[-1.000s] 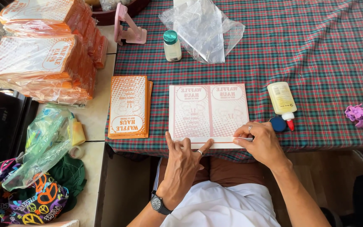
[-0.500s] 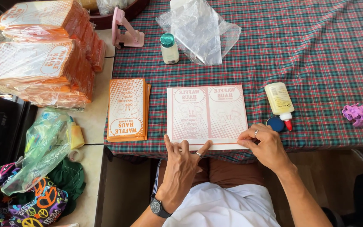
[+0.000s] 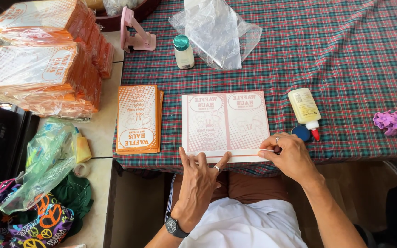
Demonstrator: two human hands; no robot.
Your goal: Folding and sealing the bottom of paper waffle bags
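A flat white paper sheet [image 3: 226, 120] with pale red print lies on the plaid tablecloth [image 3: 345, 59] at the table's near edge. Its near border is folded up into a narrow strip. My left hand [image 3: 201, 177], wearing a wristwatch, presses spread fingers on the strip's left part. My right hand [image 3: 288, 154], with a ring, pinches the strip at the sheet's right corner. A yellow glue bottle [image 3: 305, 108] with a red tip lies just right of the sheet, next to a blue cap [image 3: 301, 132].
A pile of finished orange paper bags [image 3: 138, 118] lies left of the sheet. Wrapped bundles of bags [image 3: 47, 69] are stacked far left. A small green-capped bottle [image 3: 183, 51], a clear plastic bag [image 3: 217, 32], a pink stand [image 3: 134, 32] and a purple hair clip [image 3: 393, 121] also sit around.
Both hands have stayed on the sheet's near fold, with the right hand's fingers shifted slightly along it. The view has moved a little.
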